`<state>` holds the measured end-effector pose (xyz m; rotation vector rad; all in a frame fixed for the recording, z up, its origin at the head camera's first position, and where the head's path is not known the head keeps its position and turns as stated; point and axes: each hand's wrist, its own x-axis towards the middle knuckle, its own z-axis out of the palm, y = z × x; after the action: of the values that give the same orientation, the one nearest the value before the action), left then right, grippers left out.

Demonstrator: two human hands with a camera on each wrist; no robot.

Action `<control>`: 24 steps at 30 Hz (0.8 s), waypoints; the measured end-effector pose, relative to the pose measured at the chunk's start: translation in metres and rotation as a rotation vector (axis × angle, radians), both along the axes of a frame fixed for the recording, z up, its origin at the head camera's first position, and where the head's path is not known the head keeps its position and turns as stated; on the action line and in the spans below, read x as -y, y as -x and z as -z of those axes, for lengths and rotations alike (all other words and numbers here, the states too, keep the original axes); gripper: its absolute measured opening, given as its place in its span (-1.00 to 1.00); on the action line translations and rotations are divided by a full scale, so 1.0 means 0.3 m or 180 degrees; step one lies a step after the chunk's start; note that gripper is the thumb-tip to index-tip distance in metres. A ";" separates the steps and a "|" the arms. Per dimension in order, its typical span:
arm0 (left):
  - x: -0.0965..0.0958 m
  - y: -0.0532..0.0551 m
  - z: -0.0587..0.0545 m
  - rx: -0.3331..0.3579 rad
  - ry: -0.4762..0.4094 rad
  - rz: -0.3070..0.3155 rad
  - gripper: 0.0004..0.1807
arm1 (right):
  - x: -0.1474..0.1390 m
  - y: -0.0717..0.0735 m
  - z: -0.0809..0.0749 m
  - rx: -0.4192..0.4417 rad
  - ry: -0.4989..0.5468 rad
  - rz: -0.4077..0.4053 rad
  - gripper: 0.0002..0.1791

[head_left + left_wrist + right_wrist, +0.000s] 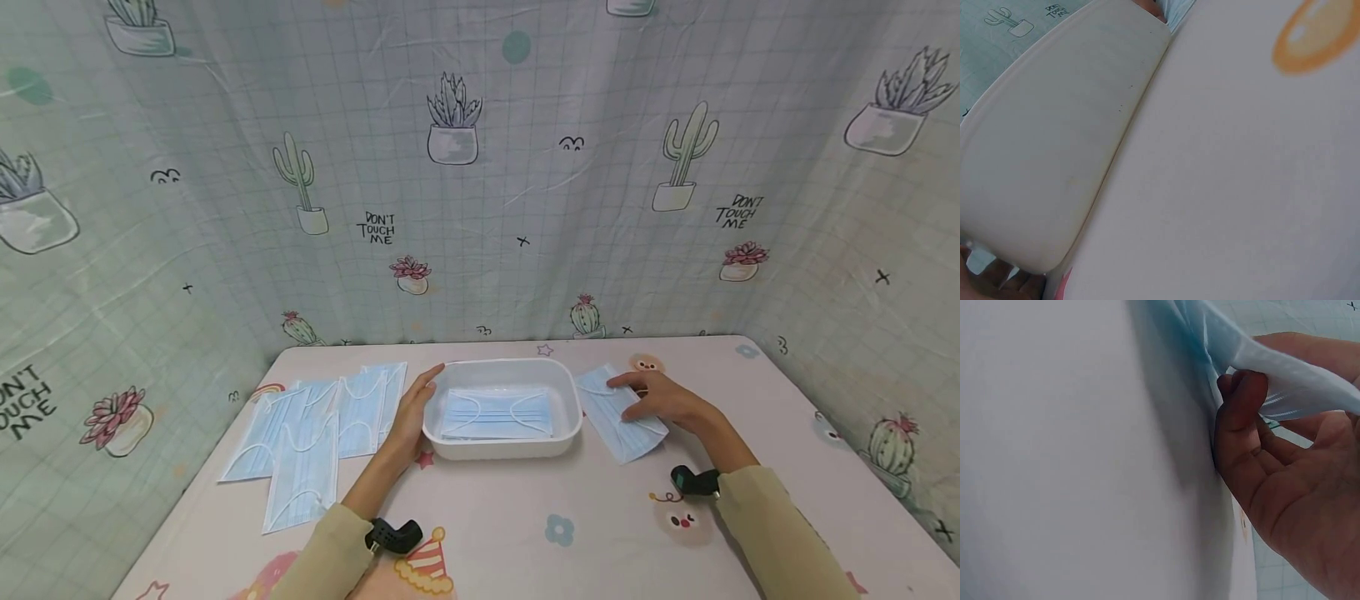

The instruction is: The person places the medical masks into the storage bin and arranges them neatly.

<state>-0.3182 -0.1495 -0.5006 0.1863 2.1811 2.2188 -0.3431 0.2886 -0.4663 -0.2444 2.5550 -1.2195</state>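
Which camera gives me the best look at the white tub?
The head view: it looks into the white tub, showing most of its rim and a mask inside. The left wrist view shows only its outside, cut off; the right wrist view doesn't show it.

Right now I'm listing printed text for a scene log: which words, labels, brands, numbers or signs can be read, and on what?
"DON'T TOUCH ME": twice on the back curtain.
"ON'T OUCH ME": left curtain, first letters cut off by the picture's edge.
"x": small marks on the back curtain.
Masks, tub: no readable text.
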 end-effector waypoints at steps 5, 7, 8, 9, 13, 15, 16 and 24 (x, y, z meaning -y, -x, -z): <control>0.001 0.002 0.002 0.0000 -0.0049 0.0036 -0.49 | 0.001 -0.003 -0.006 -0.0031 0.0085 0.0026 -0.19; 0.001 0.002 0.001 -0.0003 -0.0053 0.0045 -0.49 | -0.001 -0.006 -0.010 -0.0046 0.0140 0.0023 -0.18; 0.001 0.001 0.000 -0.0002 -0.0057 0.0041 -0.49 | -0.001 -0.007 -0.012 -0.0053 0.0173 0.0025 -0.17; 0.001 0.000 -0.001 -0.0004 -0.0056 0.0048 -0.49 | -0.002 -0.008 -0.013 -0.0047 0.0206 0.0036 -0.17; 0.002 -0.003 -0.004 -0.0013 -0.0027 0.0050 -0.49 | -0.003 -0.004 -0.009 -0.0022 0.0265 0.0111 -0.15; 0.002 -0.003 -0.004 -0.0020 -0.0017 0.0053 -0.49 | -0.002 0.000 -0.005 -0.0015 0.0261 0.0153 -0.14; 0.002 -0.004 -0.004 -0.0024 -0.0005 0.0046 -0.49 | -0.001 0.001 -0.003 -0.0018 0.0255 0.0165 -0.13; 0.000 0.000 -0.002 -0.0045 -0.0032 0.0055 -0.49 | 0.000 0.004 0.002 -0.0053 0.0291 0.0257 -0.16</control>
<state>-0.3181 -0.1495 -0.5001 0.2209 2.1672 2.2269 -0.3443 0.2885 -0.4670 -0.1736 2.5488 -1.3713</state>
